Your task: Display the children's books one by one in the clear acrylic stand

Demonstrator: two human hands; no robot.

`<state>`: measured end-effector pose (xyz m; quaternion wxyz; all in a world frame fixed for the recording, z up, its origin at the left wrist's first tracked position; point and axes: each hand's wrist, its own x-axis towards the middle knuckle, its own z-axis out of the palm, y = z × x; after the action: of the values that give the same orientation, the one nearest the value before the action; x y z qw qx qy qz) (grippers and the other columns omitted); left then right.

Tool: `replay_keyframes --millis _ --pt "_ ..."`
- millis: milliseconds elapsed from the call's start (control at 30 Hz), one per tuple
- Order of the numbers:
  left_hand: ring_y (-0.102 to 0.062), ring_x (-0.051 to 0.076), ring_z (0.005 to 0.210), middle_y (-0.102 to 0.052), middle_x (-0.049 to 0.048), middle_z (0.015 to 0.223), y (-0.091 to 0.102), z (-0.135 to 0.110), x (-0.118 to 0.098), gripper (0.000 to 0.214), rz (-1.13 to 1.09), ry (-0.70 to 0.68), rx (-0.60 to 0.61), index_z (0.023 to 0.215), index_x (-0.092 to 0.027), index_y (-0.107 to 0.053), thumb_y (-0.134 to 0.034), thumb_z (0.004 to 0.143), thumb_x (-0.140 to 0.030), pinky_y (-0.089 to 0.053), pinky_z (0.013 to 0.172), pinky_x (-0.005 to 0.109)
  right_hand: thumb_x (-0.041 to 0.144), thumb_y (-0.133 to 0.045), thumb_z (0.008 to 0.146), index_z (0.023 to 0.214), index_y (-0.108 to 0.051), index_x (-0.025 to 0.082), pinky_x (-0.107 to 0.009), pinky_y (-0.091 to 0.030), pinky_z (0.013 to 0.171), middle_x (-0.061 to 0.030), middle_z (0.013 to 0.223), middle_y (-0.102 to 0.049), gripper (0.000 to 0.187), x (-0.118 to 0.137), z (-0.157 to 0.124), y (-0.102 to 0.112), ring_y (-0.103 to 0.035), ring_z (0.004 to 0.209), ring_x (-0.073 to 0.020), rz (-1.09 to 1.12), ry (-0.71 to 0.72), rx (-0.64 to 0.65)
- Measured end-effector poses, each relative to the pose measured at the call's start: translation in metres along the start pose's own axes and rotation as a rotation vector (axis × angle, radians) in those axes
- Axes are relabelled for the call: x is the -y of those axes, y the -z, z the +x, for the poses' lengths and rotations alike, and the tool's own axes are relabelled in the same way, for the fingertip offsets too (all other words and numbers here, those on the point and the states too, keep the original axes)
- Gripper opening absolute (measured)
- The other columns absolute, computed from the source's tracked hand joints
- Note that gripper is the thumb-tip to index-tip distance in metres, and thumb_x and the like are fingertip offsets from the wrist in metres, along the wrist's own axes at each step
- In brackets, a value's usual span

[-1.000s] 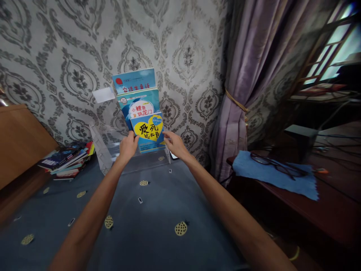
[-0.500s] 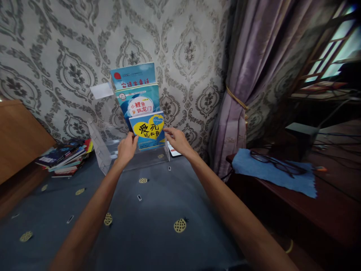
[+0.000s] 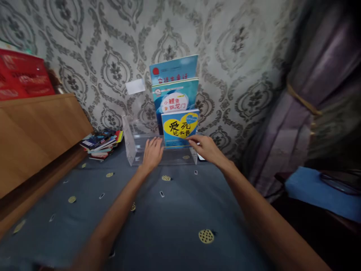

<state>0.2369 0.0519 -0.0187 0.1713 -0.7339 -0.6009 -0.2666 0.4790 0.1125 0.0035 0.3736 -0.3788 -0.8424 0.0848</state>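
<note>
Patterned wallpaper rises beyond your left hand and right hand. Well right of your right hand, 1 blurred curtain and 1 pair of glasses run out of view. Left of your left hand, 1 pile is too blurred to count. Just ahead of both, 1 clear rack bears 3 books: the front book, blue with a yellow heart, hides the lower parts of the middle book and back book. Your left hand spreads loosely just beside its left edge; your right fingertips meet its lower right, pinching or not, you cannot tell.
</note>
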Motion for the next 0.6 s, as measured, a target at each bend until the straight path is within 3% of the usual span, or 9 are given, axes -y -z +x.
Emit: replay_keyframes --millis 133,300,433,600 --pt "-0.033 0.026 0.149 -0.045 0.0054 0.156 -0.002 -0.023 0.014 0.043 -0.003 -0.043 0.033 0.137 -0.027 -0.053 -0.039 0.096 -0.02 -0.028 0.123 0.054 0.019 -0.047 0.095 0.115 -0.072 0.016 -0.032 -0.054 0.081 -0.0099 0.103 -0.077 0.032 0.017 -0.006 -0.037 -0.072 0.092 -0.0236 -0.045 0.023 0.178" --pt "-0.047 0.019 0.139 -0.063 0.0038 0.137 0.012 -0.05 0.041 0.042 -0.058 -0.069 0.119 0.124 -0.03 -0.061 -0.033 0.097 -0.015 -0.038 0.119 0.043 0.016 -0.046 0.096 0.113 -0.07 0.017 -0.032 -0.052 0.089 -0.0106 0.11 -0.073 0.029 0.042 -0.036 -0.101 -0.068 0.101 -0.0218 -0.098 0.172 0.281" --pt "-0.059 0.021 0.121 -0.07 0.0044 0.118 0.029 -0.064 0.068 0.039 -0.046 0.037 0.152 0.112 -0.031 -0.066 -0.037 0.094 -0.013 -0.047 0.108 0.039 0.015 -0.047 0.097 0.112 -0.07 0.018 -0.041 -0.052 0.092 -0.0131 0.111 -0.07 0.028 0.045 -0.057 -0.131 -0.063 0.104 -0.0258 -0.08 0.31 0.281" --pt "-0.06 0.023 0.111 -0.069 0.0096 0.11 0.051 -0.067 0.112 0.033 0.033 0.323 -0.092 0.104 -0.022 -0.064 -0.033 0.094 -0.017 -0.047 0.102 0.039 0.016 -0.048 0.097 0.113 -0.07 0.017 -0.045 -0.052 0.095 -0.0142 0.116 -0.069 0.027 0.04 -0.061 -0.136 -0.062 0.11 -0.0273 -0.024 0.314 0.307"
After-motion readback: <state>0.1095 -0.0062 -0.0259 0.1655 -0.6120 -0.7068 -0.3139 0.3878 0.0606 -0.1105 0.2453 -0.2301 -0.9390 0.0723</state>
